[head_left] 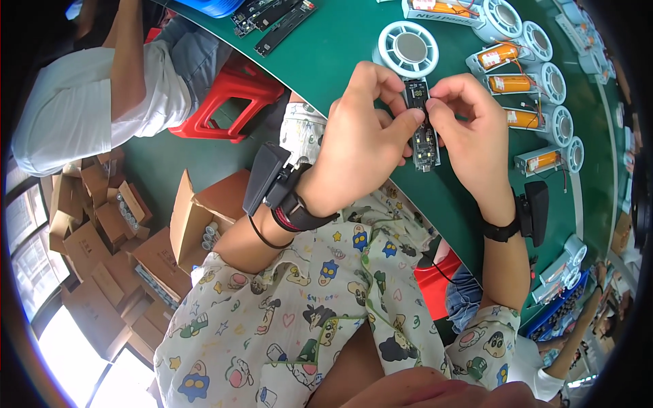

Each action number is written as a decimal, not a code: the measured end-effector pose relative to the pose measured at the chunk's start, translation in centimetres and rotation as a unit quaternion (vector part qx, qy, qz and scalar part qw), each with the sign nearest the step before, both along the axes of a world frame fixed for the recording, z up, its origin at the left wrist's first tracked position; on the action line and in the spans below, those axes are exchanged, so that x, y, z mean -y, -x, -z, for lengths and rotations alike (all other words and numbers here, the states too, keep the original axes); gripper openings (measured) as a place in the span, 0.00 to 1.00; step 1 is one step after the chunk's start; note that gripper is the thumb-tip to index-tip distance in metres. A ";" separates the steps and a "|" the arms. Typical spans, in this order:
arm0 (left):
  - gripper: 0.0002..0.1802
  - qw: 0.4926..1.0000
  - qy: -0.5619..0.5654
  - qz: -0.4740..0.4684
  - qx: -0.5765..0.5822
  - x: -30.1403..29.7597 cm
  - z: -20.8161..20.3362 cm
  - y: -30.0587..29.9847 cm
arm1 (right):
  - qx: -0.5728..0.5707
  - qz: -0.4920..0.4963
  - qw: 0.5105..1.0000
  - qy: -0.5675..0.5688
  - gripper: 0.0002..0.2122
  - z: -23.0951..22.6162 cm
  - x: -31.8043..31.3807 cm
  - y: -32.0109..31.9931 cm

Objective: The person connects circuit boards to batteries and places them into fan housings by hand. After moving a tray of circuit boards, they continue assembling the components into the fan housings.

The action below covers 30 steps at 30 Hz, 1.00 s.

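A pale blue handheld fan (408, 49) lies on the green table, its round grille at the far end and its handle toward me. A narrow black circuit board (424, 139) lies along the handle, a small metal port at its near end. My left hand (371, 126) grips the handle from the left, fingers bent and thumb on the board. From the right, my right hand (474, 129) closes thumb and forefinger at the board's upper edge. The fingers partly hide the handle's sides; whether the board is fully seated I cannot tell.
Several opened fans with orange batteries (511, 83) and loose wires line the green table (326, 75) to the right. Spare circuit boards (286, 28) lie near a blue tray (207, 5) at the far left. Beside me are a red stool (228, 102), cardboard boxes (102, 251) and a seated person (75, 102).
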State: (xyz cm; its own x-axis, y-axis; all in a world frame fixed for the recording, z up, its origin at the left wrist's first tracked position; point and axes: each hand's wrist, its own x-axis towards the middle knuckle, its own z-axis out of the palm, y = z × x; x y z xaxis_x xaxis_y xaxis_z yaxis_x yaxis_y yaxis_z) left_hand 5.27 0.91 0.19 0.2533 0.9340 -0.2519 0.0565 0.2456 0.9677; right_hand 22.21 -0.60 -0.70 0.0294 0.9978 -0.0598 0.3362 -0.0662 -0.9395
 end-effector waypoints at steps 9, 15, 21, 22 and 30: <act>0.11 0.996 -0.019 0.075 -0.047 -0.6 1.1 0.4 | 0.023 0.026 0.999 -0.019 0.05 1.0 0.0 0.2; 0.12 0.986 0.115 0.056 0.108 -1.2 0.4 0.7 | -0.033 0.038 0.999 0.013 0.05 0.9 0.0 0.1; 0.11 0.987 0.121 0.059 0.091 -1.1 -0.1 0.3 | -0.012 0.041 0.999 -0.028 0.05 1.2 0.2 0.0; 0.11 0.990 0.108 0.061 0.072 -1.1 -0.1 0.2 | -0.014 0.040 0.999 -0.012 0.05 0.9 0.2 0.0; 0.18 0.989 -0.064 0.088 -0.102 0.5 0.7 0.5 | -0.008 0.032 0.999 -0.022 0.06 1.6 0.2 0.0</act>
State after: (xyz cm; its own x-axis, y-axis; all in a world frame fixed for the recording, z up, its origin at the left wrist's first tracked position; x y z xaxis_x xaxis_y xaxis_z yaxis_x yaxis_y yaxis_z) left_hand 4.77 0.37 -0.48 0.3706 0.9078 -0.1966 0.2850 0.0903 0.9543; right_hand 22.17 -0.80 -2.30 0.0926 0.9956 -0.0170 0.3176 -0.0458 -0.9471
